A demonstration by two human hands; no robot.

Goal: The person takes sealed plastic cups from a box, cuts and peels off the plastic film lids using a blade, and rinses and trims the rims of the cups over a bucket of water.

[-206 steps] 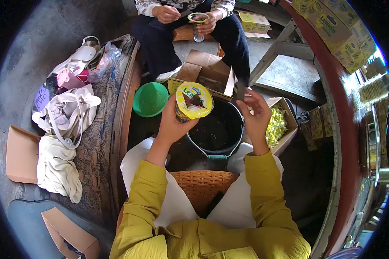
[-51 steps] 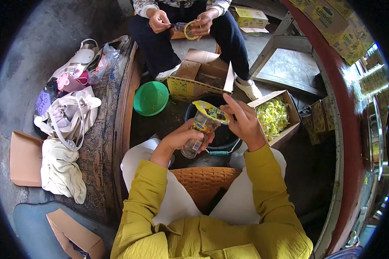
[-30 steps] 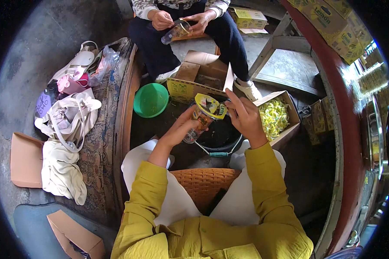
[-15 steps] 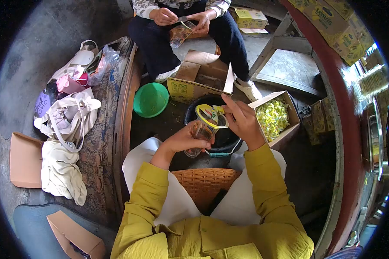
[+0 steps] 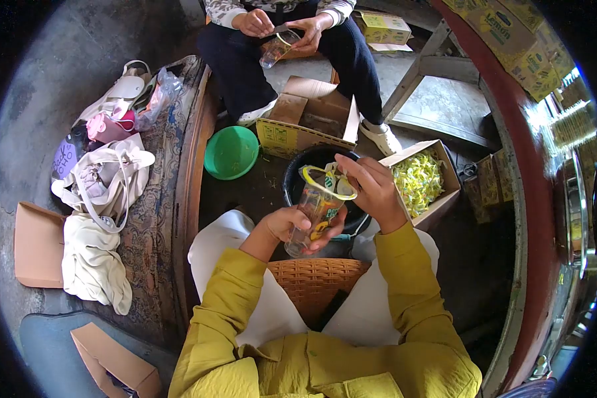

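Observation:
My left hand [image 5: 297,229] is wrapped round a clear plastic cup [image 5: 315,205] with a yellow rim and green and yellow print. The cup tilts a little, its mouth up. At the far right of the rim, my right hand [image 5: 373,187] has its thumb and fingers pinched on the printed film lid [image 5: 330,179], which looks partly lifted off the mouth. Whether a small tool is also between those fingers is hidden. Beneath both hands stands a black bucket [image 5: 293,174] with a blue-gripped handle.
Opposite sits a person whose hands [image 5: 278,28] hold another clear cup [image 5: 276,50] and a thin dark tool. Around the bucket are a green basin [image 5: 232,153], an open carton [image 5: 305,138] and a box of yellow-green strips [image 5: 418,182]. Bags [image 5: 106,182] lie on a bench at left.
The cup has turned more upright, showing its printed side. Its film, lying across the mouth before, is now pulled partly aside, and my right fingers have closed in at the rim.

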